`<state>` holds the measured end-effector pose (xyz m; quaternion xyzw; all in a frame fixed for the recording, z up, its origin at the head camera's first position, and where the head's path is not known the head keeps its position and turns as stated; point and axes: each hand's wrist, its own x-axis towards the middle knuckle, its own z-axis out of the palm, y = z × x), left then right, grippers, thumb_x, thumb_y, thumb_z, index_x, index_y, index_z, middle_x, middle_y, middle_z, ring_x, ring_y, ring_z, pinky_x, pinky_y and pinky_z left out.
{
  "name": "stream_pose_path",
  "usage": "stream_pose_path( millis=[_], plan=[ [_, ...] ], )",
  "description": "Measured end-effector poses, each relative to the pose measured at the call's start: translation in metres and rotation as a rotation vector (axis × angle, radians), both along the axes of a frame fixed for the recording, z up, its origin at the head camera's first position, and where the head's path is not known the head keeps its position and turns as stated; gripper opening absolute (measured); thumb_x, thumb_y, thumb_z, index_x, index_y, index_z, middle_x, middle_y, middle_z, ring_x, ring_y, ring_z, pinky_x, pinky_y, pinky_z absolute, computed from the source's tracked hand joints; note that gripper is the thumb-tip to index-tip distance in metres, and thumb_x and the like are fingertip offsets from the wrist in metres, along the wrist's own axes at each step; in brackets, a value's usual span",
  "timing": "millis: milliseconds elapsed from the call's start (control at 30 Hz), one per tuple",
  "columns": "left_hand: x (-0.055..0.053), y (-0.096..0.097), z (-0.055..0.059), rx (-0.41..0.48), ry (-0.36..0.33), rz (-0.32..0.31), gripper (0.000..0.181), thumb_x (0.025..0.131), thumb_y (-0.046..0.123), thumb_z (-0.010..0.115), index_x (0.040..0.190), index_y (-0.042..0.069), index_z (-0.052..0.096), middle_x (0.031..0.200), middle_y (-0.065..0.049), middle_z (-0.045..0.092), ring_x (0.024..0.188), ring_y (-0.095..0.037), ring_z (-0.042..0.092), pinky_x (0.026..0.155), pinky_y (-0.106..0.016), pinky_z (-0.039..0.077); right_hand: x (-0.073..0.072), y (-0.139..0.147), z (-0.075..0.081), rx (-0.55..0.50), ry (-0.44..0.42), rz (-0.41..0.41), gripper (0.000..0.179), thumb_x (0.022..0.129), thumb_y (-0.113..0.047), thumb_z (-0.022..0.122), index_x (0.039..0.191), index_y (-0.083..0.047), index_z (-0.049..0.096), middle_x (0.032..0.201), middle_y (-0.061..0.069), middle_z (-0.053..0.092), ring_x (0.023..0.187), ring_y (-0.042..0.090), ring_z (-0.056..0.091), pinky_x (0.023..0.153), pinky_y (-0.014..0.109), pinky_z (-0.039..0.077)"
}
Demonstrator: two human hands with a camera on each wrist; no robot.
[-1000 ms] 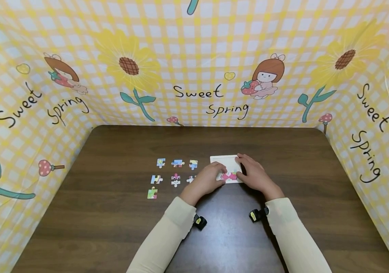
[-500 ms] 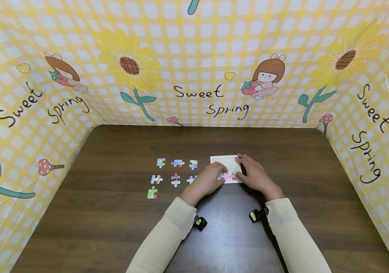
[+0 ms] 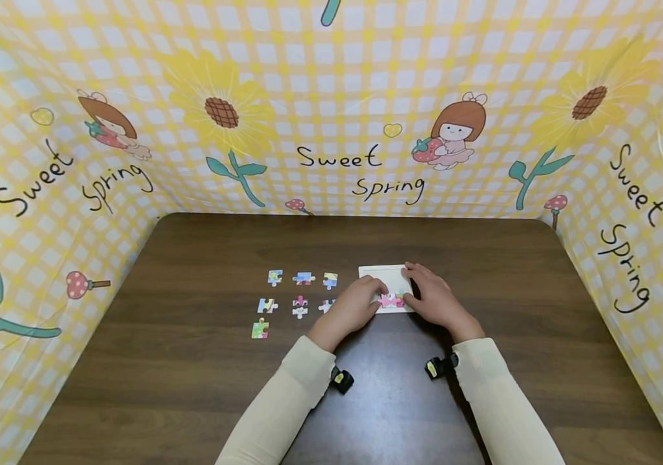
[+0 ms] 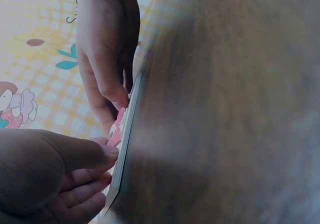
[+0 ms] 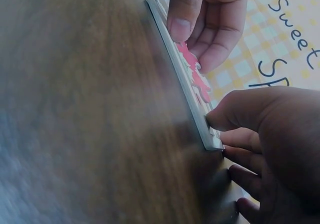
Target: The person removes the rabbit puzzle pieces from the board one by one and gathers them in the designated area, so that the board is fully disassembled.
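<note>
A white puzzle tray (image 3: 386, 276) lies on the table ahead of me. At its near side my left hand (image 3: 353, 307) pinches a pink jigsaw piece (image 3: 390, 301); in the right wrist view the left thumb sits at the end of the pink piece (image 5: 194, 69). A second piece with pink and green (image 3: 399, 300) shows by the right thumb, partly covered. My right hand (image 3: 437, 298) grips the tray's right side, its thumb on the near right part and its fingers along the outer edge. The left wrist view shows both hands close around the pink piece (image 4: 118, 126).
Left of the tray, several loose jigsaw pieces (image 3: 299, 307) lie in rows on the brown table (image 3: 192, 387). One of them (image 3: 325, 305) is partly hidden by my left hand. A yellow checked cloth (image 3: 331, 84) stands around the table's back and sides.
The pink piece in my left fingers has shifted slightly right, toward the right thumb, and now overlaps the second piece's area. Both hands have barely moved.
</note>
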<state>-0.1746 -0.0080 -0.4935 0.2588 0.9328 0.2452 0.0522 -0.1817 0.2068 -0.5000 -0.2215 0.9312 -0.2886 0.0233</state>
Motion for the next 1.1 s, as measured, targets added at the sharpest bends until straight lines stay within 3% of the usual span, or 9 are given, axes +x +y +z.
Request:
stream_pose_path(
  millis=[1100],
  plan=[
    [-0.0006,-0.0015,0.0007,0.055,0.029,0.023,0.019,0.094,0.012,0.065,0.113,0.010,0.068,0.108,-0.004,0.064,0.103,-0.018,0.061,0.094,-0.032,0.046,0.0005,-0.0007,-0.0015,0.008,-0.010,-0.011,0.054,0.094,-0.019,0.063,0.141,0.002,0.046,0.153,0.015,0.035,0.142,0.036,0.024,0.108,0.063,0.022]
  ],
)
